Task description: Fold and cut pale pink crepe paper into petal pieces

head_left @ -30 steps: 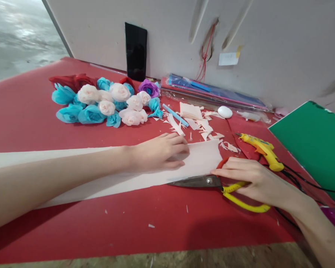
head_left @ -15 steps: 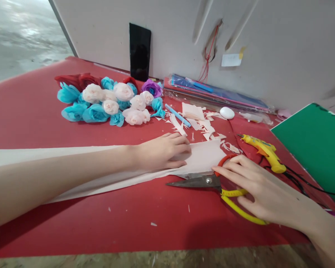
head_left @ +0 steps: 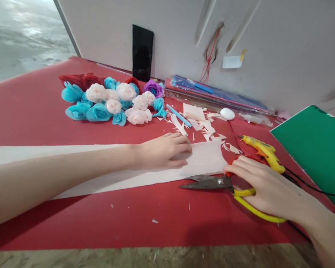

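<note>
Head view: paper (head_left: 206,160), a long pale strip, lies flat on the red table (head_left: 100,223), running from the left edge of the view to the right hand's fingertips. Left hand (head_left: 167,149) rests palm down on the paper, fingers slightly apart and a little bent, gripping nothing; its forearm crosses above the strip. Right hand (head_left: 262,184) is closed on the handles of the scissors (head_left: 210,183), fingers at the red loop, thumb partly hidden behind the yellow one. Blades point left, slightly parted, just beside the near edge of the paper; the upper blade is partly hidden at that edge. Near the paper's right end, beyond it: pale scraps (head_left: 194,111), loosely heaped, with a blue pen (head_left: 179,116) lying slantwise at their left side and a white oval object (head_left: 227,114) to their right. Smaller bits are scattered on the near part of the table. Flowers (head_left: 100,112) in blue, pale pink, red and purple are grouped at back left, several touching. Phone (head_left: 142,53), screen dark, stands upright against the wall (head_left: 100,29) behind them. Wrapped packets (head_left: 229,96) lie along the foot of the wall, right of the phone. Red strings (head_left: 209,59) hang from a hole in the wall, left of a taped white label (head_left: 231,62). Glue gun (head_left: 262,149), yellow, lies beyond the right hand, nozzle to the left, black cord (head_left: 312,186) trailing right; green board (head_left: 315,145) at far right.
</note>
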